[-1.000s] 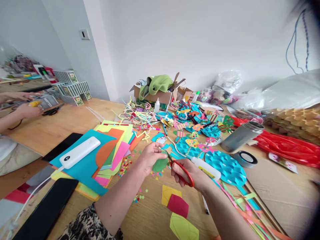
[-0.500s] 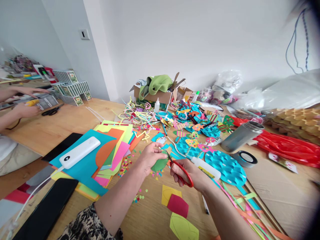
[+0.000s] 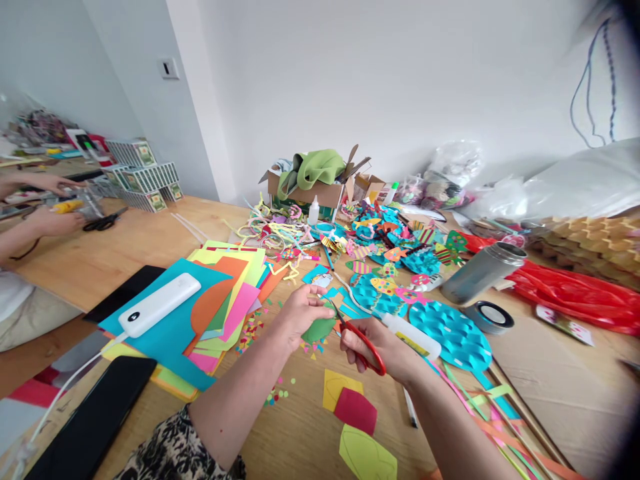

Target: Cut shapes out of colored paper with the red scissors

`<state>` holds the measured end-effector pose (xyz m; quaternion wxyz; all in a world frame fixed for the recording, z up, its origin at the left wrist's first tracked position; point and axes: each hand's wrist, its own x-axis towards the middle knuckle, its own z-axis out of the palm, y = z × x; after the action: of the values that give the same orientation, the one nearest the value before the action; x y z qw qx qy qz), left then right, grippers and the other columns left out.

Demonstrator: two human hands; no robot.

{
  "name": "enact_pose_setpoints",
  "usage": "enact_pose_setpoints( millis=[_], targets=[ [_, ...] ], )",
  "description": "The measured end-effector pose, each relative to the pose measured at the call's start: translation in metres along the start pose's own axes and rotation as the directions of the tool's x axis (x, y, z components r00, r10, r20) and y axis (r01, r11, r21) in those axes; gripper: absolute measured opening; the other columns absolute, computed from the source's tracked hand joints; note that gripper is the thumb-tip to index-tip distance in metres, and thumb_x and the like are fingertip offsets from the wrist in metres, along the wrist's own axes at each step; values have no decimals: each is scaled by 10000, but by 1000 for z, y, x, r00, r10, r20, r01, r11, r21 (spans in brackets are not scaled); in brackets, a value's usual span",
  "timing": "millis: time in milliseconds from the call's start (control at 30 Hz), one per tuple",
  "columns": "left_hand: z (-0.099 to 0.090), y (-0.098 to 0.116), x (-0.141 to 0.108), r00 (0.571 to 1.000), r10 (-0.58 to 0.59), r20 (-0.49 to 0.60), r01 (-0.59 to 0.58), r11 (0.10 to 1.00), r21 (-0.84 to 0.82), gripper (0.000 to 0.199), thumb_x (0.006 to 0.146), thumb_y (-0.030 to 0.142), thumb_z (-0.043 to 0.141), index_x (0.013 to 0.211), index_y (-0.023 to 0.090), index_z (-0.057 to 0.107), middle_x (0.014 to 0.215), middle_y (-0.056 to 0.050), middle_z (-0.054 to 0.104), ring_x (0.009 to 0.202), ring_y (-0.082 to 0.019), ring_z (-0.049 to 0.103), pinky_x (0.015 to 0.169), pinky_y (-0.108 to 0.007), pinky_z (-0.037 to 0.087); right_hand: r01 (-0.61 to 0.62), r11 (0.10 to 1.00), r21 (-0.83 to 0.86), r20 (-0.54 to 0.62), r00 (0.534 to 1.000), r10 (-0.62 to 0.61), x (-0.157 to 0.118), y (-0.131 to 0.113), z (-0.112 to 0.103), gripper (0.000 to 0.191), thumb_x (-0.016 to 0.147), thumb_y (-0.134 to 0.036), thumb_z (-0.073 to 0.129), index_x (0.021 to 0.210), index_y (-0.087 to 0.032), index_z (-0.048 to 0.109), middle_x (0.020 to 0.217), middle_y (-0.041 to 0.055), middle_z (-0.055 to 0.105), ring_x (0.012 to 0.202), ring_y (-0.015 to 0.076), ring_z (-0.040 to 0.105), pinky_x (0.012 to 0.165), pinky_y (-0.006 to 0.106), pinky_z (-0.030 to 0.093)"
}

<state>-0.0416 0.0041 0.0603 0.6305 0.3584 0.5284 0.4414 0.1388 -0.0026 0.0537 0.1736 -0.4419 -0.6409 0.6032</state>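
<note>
Over the middle of the desk [image 3: 280, 440], in front of the wearer, a pair of red-handled scissors [image 3: 351, 327] is at the right edge of a green paper piece [image 3: 319, 329]. Scissors: long axis diagonal, handles near and right, blades pointing away and left, tips close to the left fingertips. Gap between blades too small to read. Green piece: rounded on its near side, upper part covered by fingers; visible portion slants from near left to far right.

Left hand [image 3: 300, 315]: grip closed on the green piece, thumb and fingers pinching its upper part. Forearm rises from lower left, slanting away and right; patterned sleeve [image 3: 180, 447] by the elbow.

Right hand [image 3: 383, 343]: grip closed round the scissor handles, fingers curled. Forearm enters from lower right, slanting away and left, so the two hands nearly meet.

Nearer the wearer, a yellow piece [image 3: 333, 387], a dark red piece [image 3: 356, 410] and a lime piece [image 3: 367, 453] form a row; the red overlaps the yellow's corner. White glue bottle [image 3: 413, 337] just beyond the right wrist. Left of the left forearm: stacked coloured sheets [image 3: 173, 347], power bank [image 3: 163, 303] on top.
</note>
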Motion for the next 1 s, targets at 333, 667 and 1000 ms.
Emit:
enact_pose_setpoints(
  millis=[333,667,1000],
  targets=[
    [-1,-2,1,1000,6,13,-5,1000,-12,472,568,128,791,993,174,591,748,21,594,619,-118,582,644,-254,439,-42,999,20,-20,999,43,-1,-2,1,647,630,-790,666,660,-156,538,525,-5,571,385,72,490,367,170,293],
    [-2,-1,0,1000,10,21,-9,999,-31,456,583,115,790,988,166,587,744,23,591,594,-107,582,633,-249,446,-46,999,11,-26,999,46,-1,-1,1,624,646,-776,662,658,-168,527,529,-11,564,383,70,481,368,175,285],
    [-3,3,-4,998,-23,62,23,1000,2,473,578,130,791,999,183,581,754,33,593,567,-97,566,601,-239,434,-29,999,-24,4,1000,29,-3,-6,0,635,624,-785,669,651,-168,523,543,-2,575,404,81,501,386,184,311]
  ],
)
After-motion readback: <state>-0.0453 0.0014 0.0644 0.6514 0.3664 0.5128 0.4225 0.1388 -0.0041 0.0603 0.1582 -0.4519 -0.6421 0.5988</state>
